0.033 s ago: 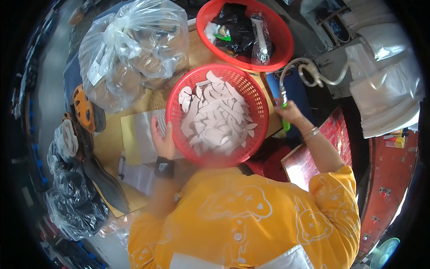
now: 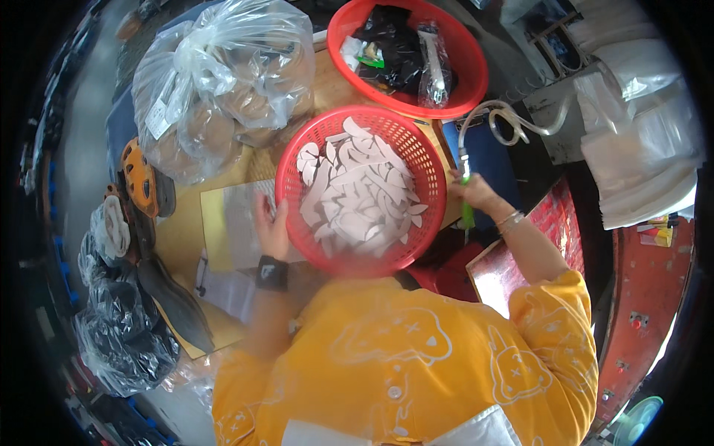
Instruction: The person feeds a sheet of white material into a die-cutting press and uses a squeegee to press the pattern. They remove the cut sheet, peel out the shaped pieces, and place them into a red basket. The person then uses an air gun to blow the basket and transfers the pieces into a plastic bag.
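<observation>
A red perforated plastic basket [image 2: 433, 167] holds many thin, pale curved pieces [image 2: 361, 186], like cut scraps or insoles. Against the basket's left side rests my left hand [image 2: 272, 229], its thumb and fingers apart. To the right of the basket, my right hand [image 2: 480, 195] is wrapped around a green air blow gun [image 2: 467, 212] whose nozzle end points down toward me. A clear coiled hose [image 2: 513, 123] joins the top of the gun by a metal fitting.
Behind stands a red basin [image 2: 476, 82] with black plastic and packets. A large clear bag [image 2: 223, 82] of brown items sits at the back left. Orange-and-black shoe parts [image 2: 140, 178], a dark sole [image 2: 175, 305] and papers [image 2: 234, 223] lie left. Plastic sheets [image 2: 639, 163] hang right.
My right hand has shifted slightly left and down with the air blow gun, and the hose has swung with it. My left hand and the basket stay in place.
</observation>
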Available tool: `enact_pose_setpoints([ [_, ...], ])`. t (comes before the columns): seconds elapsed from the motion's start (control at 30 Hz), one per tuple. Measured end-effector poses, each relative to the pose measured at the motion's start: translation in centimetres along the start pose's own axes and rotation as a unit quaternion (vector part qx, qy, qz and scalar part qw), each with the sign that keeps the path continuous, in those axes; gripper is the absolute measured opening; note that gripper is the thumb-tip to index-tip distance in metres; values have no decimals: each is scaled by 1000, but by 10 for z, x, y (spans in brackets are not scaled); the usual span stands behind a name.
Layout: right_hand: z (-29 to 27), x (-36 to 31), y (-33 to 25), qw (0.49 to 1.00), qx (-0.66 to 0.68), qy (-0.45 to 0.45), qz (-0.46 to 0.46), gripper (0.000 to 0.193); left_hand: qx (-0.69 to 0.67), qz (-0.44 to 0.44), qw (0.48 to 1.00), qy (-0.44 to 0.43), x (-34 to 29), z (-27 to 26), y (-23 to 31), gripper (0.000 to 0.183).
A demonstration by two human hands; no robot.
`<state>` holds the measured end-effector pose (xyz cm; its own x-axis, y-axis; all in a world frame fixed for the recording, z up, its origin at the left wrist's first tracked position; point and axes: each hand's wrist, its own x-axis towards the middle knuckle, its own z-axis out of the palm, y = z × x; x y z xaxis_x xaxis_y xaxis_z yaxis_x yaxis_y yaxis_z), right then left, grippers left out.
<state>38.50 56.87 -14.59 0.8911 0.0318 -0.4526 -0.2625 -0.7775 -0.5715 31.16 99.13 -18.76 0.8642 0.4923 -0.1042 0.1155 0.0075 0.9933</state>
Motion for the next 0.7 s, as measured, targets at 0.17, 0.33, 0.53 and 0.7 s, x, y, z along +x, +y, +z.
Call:
enact_pose_setpoints([
  [0.17, 18, -9, -17, 986, 155, -39, -52, 40, -177, -189, 962, -80, -8, -11, -5, 29],
  [0.33, 15, -67, -43, 949, 251, 98, -165, 47, -73, 40, 995, 51, -32, -35, 2, 26],
  [0.53, 26, -10, -69, 996, 48, -45, 56, 51, -192, -272, 942, -44, 7, -41, 9, 27],
  [0.7, 20, -45, -72, 977, 155, 80, -121, 54, -51, -108, 993, -6, -17, -51, 46, 39],
])
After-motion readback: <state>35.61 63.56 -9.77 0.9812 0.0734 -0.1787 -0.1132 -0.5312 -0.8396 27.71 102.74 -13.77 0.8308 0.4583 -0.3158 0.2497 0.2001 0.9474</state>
